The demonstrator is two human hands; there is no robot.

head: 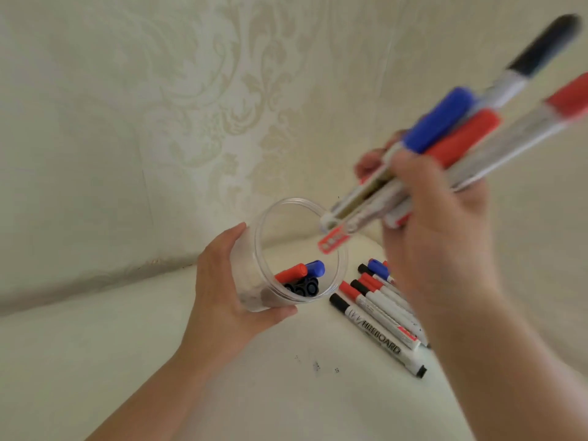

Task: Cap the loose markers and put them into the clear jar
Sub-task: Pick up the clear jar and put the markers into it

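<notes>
The left hand (229,281) wraps its grip around the clear jar (296,249), tilted, with capped markers (302,273) inside. The right hand (439,224) clutches a blurred bundle of markers (445,144), perhaps five, ends over the jar's mouth. More markers (378,310) lie on the tabletop (127,345).
</notes>
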